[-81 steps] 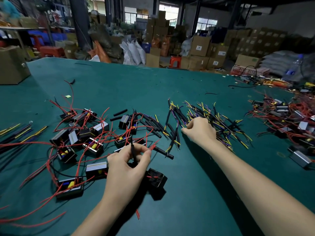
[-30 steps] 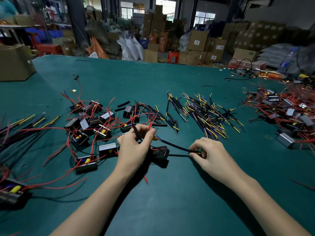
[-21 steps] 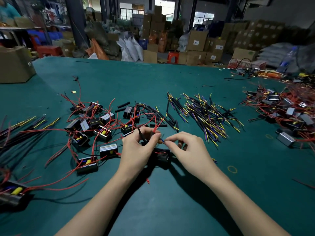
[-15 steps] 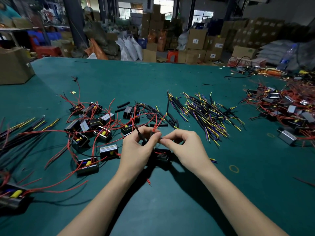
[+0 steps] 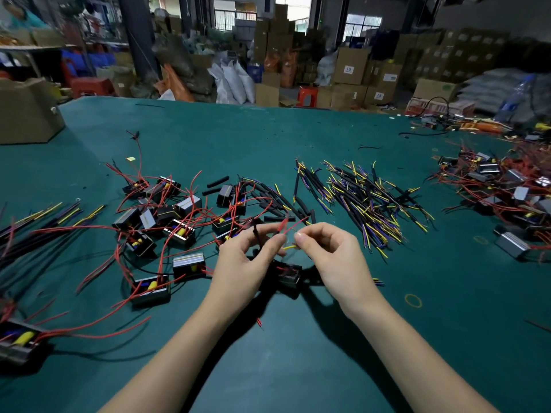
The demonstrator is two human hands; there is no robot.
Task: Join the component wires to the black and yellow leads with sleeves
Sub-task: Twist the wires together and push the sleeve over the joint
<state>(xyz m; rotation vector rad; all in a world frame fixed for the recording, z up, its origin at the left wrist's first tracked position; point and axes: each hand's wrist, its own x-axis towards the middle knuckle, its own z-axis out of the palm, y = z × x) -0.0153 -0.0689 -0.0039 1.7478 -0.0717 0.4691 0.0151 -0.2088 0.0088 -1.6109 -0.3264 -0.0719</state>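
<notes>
Near the centre of the frame the left hand [image 5: 247, 257] and the right hand [image 5: 334, 257] meet above the green table [image 5: 298, 368], fingertips almost touching. The left hand pinches a red component wire [image 5: 283, 226] between thumb and forefinger, with a short black sleeve [image 5: 256, 234] standing up between its fingers. The right hand pinches the yellow lead [image 5: 290, 247], whose bare end points toward the left thumb. Just below the hands, the black component [image 5: 287, 274] lies on the table. At the left there is a cluster of similar components with red wires [image 5: 167, 222]. Right of centre lies a pile of black and yellow leads [image 5: 363, 204], and a second heap of components [image 5: 507, 189] fills the right edge.
</notes>
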